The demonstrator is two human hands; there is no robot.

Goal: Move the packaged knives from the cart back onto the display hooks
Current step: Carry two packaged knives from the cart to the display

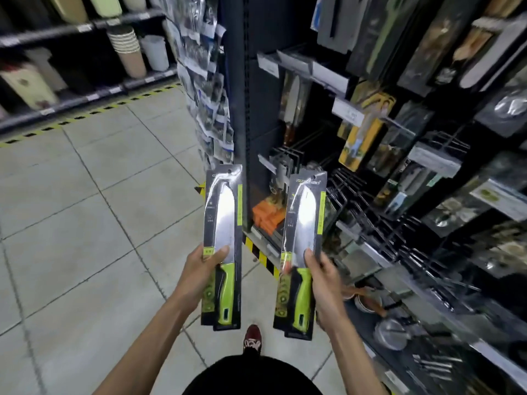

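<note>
Shop aisle by display hooks [379,220]: my left hand [199,275] and right hand [325,277] each grip a packaged knife [224,212], liable to snag.

The fingers of the left hand [199,277] go behind the left knife pack [224,218], a flat black card with a steel blade and a green plastic handle, so only the thumb shows in front. It is the same with the right hand [328,286] and the right knife pack [303,223], of the same kind. The small print on both cards is too blurred to read, and so are the white price labels [348,115]. The black wire hooks [370,212] smear together. The bottom edge cuts both forearms, and the black garment [251,377] hides the leg above the dark red shoe [252,337].
</note>
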